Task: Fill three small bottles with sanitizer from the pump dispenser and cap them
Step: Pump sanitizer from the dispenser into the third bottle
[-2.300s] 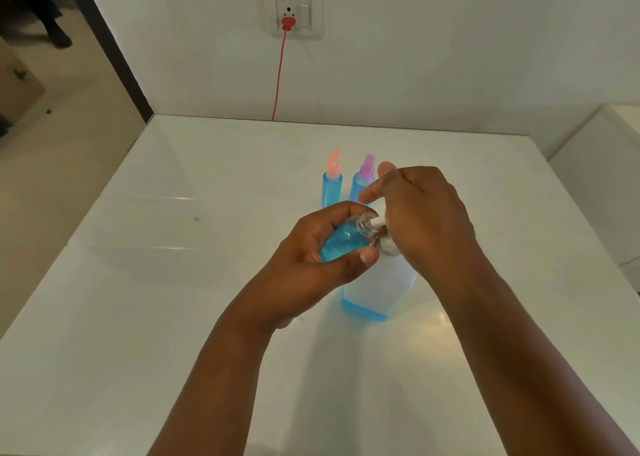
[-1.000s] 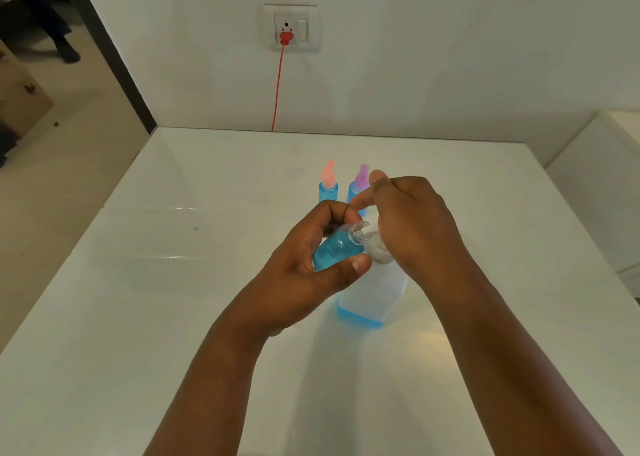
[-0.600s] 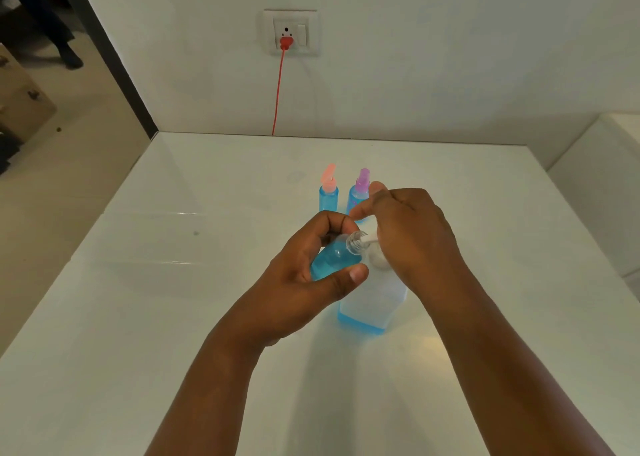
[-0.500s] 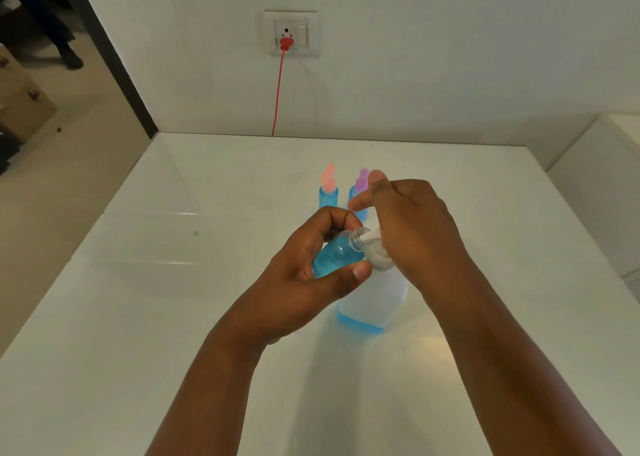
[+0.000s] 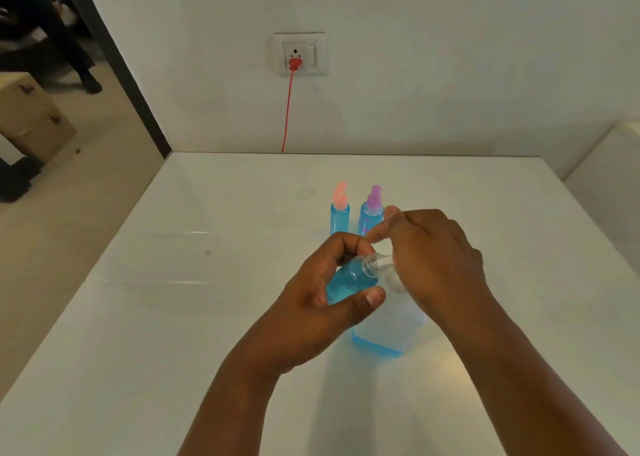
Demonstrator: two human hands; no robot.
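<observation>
My left hand grips a small clear bottle holding blue sanitizer, tilted with its open neck against the white nozzle of the pump dispenser. My right hand rests on top of the pump head and hides most of it. The dispenser body is nearly empty, with a thin blue layer at its base. Behind the hands stand two filled small bottles, one with an orange-pink cap and one with a purple cap.
The white table meets the wall at the back. A red cord runs down from a wall socket. A white cabinet stands at the right. Beyond the left table edge are floor, a cardboard box and a person's legs.
The view has shifted slightly. My right hand rose and pressed down again on the pump head. The small bottle stays at the nozzle in my left hand.
</observation>
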